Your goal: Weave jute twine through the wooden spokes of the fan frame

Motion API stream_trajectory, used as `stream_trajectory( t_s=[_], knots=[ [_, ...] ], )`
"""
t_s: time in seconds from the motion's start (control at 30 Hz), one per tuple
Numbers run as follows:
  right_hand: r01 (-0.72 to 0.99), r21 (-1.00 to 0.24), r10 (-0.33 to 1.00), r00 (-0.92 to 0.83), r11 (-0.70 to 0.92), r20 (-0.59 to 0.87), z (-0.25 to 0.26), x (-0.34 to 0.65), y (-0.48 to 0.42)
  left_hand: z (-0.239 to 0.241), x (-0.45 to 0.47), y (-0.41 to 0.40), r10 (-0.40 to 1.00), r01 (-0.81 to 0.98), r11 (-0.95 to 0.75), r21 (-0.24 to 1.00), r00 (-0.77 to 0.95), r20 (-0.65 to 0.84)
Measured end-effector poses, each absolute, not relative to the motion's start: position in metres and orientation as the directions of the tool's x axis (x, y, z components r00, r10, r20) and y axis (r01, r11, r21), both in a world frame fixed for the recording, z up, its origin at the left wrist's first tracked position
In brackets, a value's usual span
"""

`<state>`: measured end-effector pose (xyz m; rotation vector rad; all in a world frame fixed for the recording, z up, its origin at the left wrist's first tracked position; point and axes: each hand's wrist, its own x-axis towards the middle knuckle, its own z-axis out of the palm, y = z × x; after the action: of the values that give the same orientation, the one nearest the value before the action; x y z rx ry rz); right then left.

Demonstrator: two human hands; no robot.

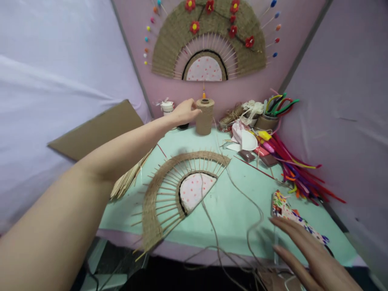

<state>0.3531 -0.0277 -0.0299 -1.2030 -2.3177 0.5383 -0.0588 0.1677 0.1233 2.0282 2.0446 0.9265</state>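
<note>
My left hand (186, 112) reaches across to a cone of brown twine (204, 121) standing at the back. Its thumb lies on the near side of the cone, near the top; the other fingers bend round the left edge, partly hidden. My right hand (306, 252) hovers low at the front right, fingers spread, holding nothing visible. A half-round woven fan (153, 206) of thin sticks lies on the table, with a dotted half-circle (194, 190) at its centre. Loose twine (212, 218) runs over the fan and off the front edge.
A finished fan with red flowers (212, 24) hangs on the back wall. Thin sticks (129, 182) and a brown board (100, 131) are at left. Coloured pipe cleaners (298, 165) and a jar with scissors (266, 121) stand right. A floral-patterned item (298, 218) lies by my right hand.
</note>
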Motion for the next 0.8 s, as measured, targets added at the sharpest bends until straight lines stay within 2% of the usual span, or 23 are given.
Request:
stream_trajectory(
  t_s=[0.07, 0.17, 0.27, 0.33, 0.47, 0.57, 0.67, 0.8],
  knots=[
    [0.650, -0.572, 0.861, -0.448, 0.499, 0.241, -0.016, 0.328, -0.032, 0.125, -0.064, 0.120, 0.943, 0.825, -0.073, 0.561, -0.126, 0.308],
    [0.525, -0.758, 0.881, -0.453, 0.388, 0.137, -0.003, 0.277, -0.036, 0.126, -0.070, 0.042, 0.952, 0.731, -0.069, 0.679, -0.156, 0.264],
    [0.306, -0.934, 0.866, -0.500, 0.186, 0.009, -0.010, 0.230, -0.028, 0.119, -0.078, -0.035, 0.960, 0.684, -0.071, 0.726, -0.150, 0.235],
    [0.135, -0.990, 0.901, -0.424, -0.038, -0.093, -0.020, 0.207, -0.016, 0.103, -0.086, -0.076, 0.958, 0.632, -0.025, 0.774, -0.205, 0.198],
    [-0.165, -0.928, 0.927, -0.237, -0.333, -0.290, -0.033, 0.181, 0.007, 0.047, -0.106, -0.110, 0.933, 0.535, 0.150, 0.831, -0.355, 0.061],
    [-0.321, -0.833, 0.889, -0.245, -0.450, -0.386, -0.035, 0.173, 0.016, 0.007, -0.115, -0.103, 0.929, 0.496, 0.227, 0.838, -0.368, -0.034],
    [-0.408, -0.761, 0.859, -0.327, -0.504, -0.394, -0.035, 0.172, 0.023, -0.017, -0.117, -0.092, 0.938, 0.452, 0.209, 0.868, -0.343, -0.047],
    [-0.429, -0.694, 0.815, -0.352, -0.578, -0.460, -0.040, 0.171, 0.034, -0.029, -0.120, -0.088, 0.951, 0.391, 0.144, 0.909, -0.309, -0.017]
  ],
)
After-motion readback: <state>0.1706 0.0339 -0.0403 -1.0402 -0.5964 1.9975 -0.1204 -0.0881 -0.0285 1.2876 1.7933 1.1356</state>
